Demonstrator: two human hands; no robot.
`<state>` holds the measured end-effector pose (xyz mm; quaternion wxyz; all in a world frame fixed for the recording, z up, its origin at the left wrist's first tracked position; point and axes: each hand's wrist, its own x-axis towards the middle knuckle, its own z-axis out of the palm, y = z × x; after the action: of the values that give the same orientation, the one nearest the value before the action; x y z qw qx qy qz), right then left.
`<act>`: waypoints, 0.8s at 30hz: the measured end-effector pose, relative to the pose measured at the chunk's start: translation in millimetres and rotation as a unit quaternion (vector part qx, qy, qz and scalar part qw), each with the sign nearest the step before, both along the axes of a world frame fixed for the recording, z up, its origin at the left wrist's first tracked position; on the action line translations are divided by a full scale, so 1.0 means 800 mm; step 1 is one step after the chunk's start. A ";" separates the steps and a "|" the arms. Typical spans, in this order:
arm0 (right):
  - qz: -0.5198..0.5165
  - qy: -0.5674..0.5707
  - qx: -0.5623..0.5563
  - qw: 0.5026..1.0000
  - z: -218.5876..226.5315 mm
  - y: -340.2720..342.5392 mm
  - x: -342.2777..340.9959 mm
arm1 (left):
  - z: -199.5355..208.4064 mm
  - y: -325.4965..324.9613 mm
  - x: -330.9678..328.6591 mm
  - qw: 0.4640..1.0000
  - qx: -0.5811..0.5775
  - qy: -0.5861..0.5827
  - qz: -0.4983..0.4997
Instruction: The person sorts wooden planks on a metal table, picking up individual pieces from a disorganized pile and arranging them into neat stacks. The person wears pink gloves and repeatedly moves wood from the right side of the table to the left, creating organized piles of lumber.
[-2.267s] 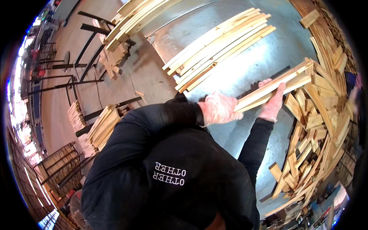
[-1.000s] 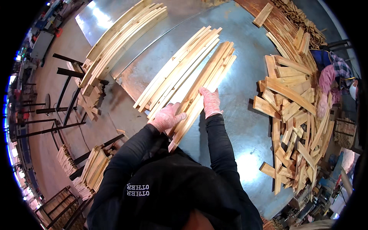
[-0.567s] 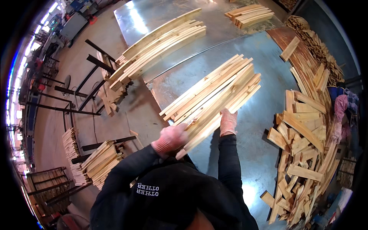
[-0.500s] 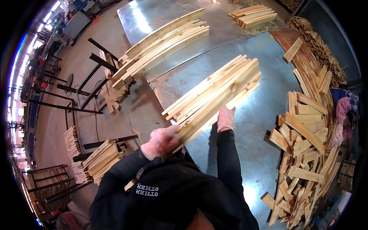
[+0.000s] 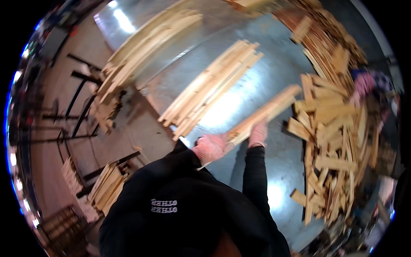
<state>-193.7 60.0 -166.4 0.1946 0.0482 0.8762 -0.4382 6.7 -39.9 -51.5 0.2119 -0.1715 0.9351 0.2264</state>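
Observation:
A long pale wooden board [image 5: 274, 106] slants over the metal table, its far end pointing right toward the heap of offcuts. My left hand [image 5: 211, 147], in a pink knit glove, grips its near end. Farther along the same board, my right hand [image 5: 258, 133], gloved alike, is closed on its right side. Fingers of both hands are partly hidden by the wood and slightly blurred. Left of the board lies a row of similar wooden strips [image 5: 212, 88], side by side on the table and apart from my hands.
Jumbled short offcuts [image 5: 336, 162] cover the table's right side. Another stack of long boards [image 5: 150, 49] lies at the far left. Black metal stands [image 5: 83, 98] rise left of the metal tabletop [image 5: 282, 158]. Another person's pink-gloved hand [image 5: 361, 85] is at the right edge.
The board has moved right, away from the row of strips, and turned so its far end points more to the right. Both hands moved with it. The whole view has shifted.

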 end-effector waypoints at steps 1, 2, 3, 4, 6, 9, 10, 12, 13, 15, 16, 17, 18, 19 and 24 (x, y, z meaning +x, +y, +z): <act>0.103 -0.045 0.122 0.986 0.069 -0.025 0.009 | 0.000 0.004 -0.001 0.994 0.089 -0.022 0.066; 0.154 -0.041 0.136 0.978 0.101 -0.034 0.019 | -0.007 0.012 -0.006 0.992 0.081 -0.022 0.096; 0.217 -0.006 0.159 0.963 0.107 -0.031 0.023 | -0.014 0.021 -0.007 0.990 0.072 -0.025 0.120; 0.248 -0.016 0.204 0.947 0.098 -0.026 0.024 | -0.020 0.026 -0.006 0.986 0.055 -0.026 0.153; 0.277 0.015 0.205 0.938 0.098 -0.032 0.026 | -0.042 0.022 -0.006 0.985 0.058 -0.021 0.163; 0.042 -0.137 -0.151 0.978 0.085 -0.005 0.046 | 0.008 -0.016 -0.006 0.976 0.088 -0.024 0.200; -0.024 -0.157 -0.333 0.929 0.064 0.005 0.054 | 0.027 -0.031 0.004 0.978 0.081 0.000 0.194; -0.067 -0.127 -0.279 0.949 0.074 0.000 0.066 | 0.054 -0.072 0.034 0.975 0.073 0.057 0.201; -0.059 -0.105 -0.281 0.952 0.073 0.000 0.072 | 0.076 -0.102 0.044 0.974 0.040 0.068 0.212; -0.072 -0.120 -0.321 0.937 0.030 0.007 0.066 | 0.115 -0.168 0.051 0.972 -0.014 0.097 0.212; -0.072 -0.119 -0.314 0.939 0.029 -0.004 0.070 | 0.122 -0.205 0.062 0.966 -0.059 0.121 0.220; -0.074 -0.116 -0.305 0.942 0.028 -0.015 0.073 | 0.125 -0.245 0.075 0.958 -0.101 0.145 0.225; -0.061 -0.117 -0.311 0.941 0.026 -0.026 0.076 | 0.127 -0.283 0.089 0.947 -0.162 0.145 0.238; -0.049 -0.117 -0.318 0.940 0.022 -0.037 0.078 | 0.127 -0.322 0.104 0.931 -0.223 0.146 0.248; -0.015 -0.126 -0.263 0.956 0.000 -0.060 0.075 | 0.120 -0.510 0.138 0.907 -0.349 0.114 0.205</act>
<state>-133.8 12.1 -166.5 0.3021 0.0634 0.6977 -0.6465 117.4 -448.0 44.5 -0.0210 -0.3955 0.9164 -0.0579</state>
